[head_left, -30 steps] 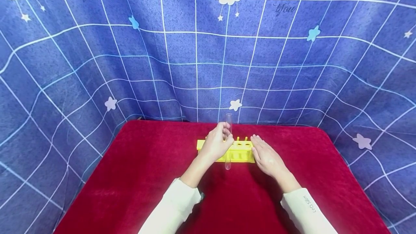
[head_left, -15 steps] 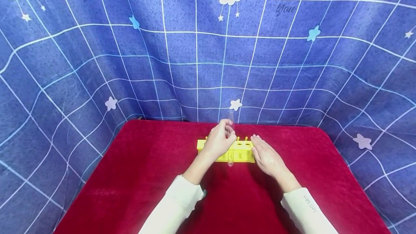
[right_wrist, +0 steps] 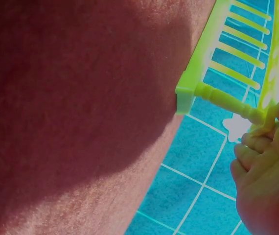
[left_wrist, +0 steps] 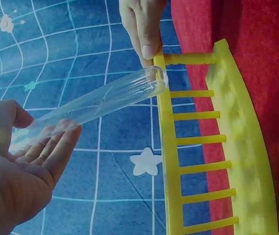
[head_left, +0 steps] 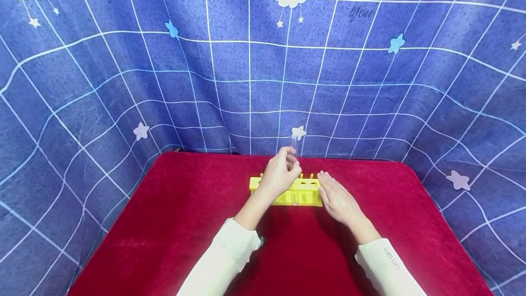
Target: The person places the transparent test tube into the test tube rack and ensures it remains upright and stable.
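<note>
A clear test tube (head_left: 294, 194) is held by my left hand (head_left: 278, 175), between the thumb and fingers. In the left wrist view the test tube (left_wrist: 98, 100) slants, its rounded end near the top plate of the yellow test tube rack (left_wrist: 171, 161); I cannot tell whether they touch. From the head view, the tube passes in front of the rack (head_left: 309, 197). Fairly straight fingers of my right hand (head_left: 339, 199) rest against the rack's right end. In the right wrist view this hand (right_wrist: 264, 181) meets the end of the top plate. My left hand hides part of the rack's left side.
Red cloth (head_left: 164, 241) covers the table under the rack. Behind it hangs a blue curtain (head_left: 230, 90) with white grid lines and stars. Several yellow pegs (left_wrist: 203, 139) stand along the rack's back.
My left hand has shifted slightly right and away from me with the test tube. The tube's lower end has moved from before the rack's base to overlapping it. My right hand stays put.
</note>
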### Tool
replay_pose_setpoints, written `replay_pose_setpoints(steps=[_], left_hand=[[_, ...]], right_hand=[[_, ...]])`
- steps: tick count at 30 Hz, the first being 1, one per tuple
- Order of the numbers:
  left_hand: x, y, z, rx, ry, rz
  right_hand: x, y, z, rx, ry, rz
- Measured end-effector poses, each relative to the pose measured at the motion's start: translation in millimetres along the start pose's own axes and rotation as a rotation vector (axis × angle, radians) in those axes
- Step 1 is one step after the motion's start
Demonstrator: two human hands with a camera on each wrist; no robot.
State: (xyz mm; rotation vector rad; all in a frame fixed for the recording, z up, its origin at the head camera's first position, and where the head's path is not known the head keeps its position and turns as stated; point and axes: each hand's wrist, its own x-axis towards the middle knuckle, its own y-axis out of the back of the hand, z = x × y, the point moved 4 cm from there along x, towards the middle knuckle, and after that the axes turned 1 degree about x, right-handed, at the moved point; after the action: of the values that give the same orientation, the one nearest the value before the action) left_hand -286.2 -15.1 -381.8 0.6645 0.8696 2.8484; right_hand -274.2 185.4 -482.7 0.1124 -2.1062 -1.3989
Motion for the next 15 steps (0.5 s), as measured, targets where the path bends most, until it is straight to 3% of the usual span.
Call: replay_pose_setpoints(steps=[15], left_hand=[[10.2, -4.1, 5.6, -0.042, -0.021, 0.02]], right_hand=[[0.1, -0.7, 1.2, 0.006, 0.006, 0.011]])
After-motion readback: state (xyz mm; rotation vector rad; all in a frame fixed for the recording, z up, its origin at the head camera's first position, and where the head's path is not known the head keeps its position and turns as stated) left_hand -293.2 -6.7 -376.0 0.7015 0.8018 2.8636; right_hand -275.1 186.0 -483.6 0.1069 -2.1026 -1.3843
